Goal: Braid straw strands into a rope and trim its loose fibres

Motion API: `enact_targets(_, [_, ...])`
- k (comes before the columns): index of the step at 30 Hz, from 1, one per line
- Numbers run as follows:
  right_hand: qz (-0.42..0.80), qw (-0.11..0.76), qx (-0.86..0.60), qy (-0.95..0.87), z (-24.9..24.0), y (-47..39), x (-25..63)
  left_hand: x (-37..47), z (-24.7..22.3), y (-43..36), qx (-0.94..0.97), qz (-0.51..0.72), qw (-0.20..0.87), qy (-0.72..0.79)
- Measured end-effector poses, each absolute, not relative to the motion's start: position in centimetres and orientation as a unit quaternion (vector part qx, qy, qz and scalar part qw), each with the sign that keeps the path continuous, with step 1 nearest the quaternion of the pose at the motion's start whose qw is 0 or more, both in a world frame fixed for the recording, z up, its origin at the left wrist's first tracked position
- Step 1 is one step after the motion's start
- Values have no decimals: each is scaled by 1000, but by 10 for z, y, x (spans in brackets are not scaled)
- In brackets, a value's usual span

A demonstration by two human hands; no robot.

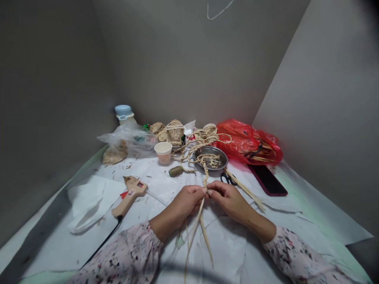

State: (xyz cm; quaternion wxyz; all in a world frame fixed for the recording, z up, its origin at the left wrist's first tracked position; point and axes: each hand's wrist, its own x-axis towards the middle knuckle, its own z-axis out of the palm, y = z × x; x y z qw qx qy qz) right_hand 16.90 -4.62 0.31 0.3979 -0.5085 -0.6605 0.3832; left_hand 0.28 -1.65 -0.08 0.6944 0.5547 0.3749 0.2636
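Observation:
Both hands meet at the lower end of a straw braid (205,173), in the middle of the table. My left hand (189,199) pinches the braid from the left between thumb and fingers. From the right, my right hand (226,197) pinches it at the same spot, the fingertips nearly touching. Below the fingers, loose straw strands (194,232) fan out toward me. Beyond the hands, the braid runs up over the rim of a metal bowl (220,165) and joins a tangle of braided cord. The exact crossing of the strands is hidden by the fingertips.
A hot glue gun (130,197) with its cord lies at left, near white paper (91,201). Behind are a paper cup (163,153), a thread spool (176,171) and woven straw pieces (174,132). At right are scissors (227,178), a phone (268,180) and a red plastic bag (242,142).

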Motion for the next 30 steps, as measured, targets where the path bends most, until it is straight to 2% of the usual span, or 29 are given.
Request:
enact_targets(7, [353,379,-541,-662,-2,-46,170,6,-16,-14,572,269,677,377])
enact_targets(13, [300,372,-561,-675,2,-50,167,6,-14,-14,639,280,597,396])
enact_targets(21, [343,374,-537,-675,-1,-47,170,4,-13,-14,654,277,560,427])
enact_targets(30, [280,379,-565,-677,1,-50,167,6,2,-22,760,253,421,426])
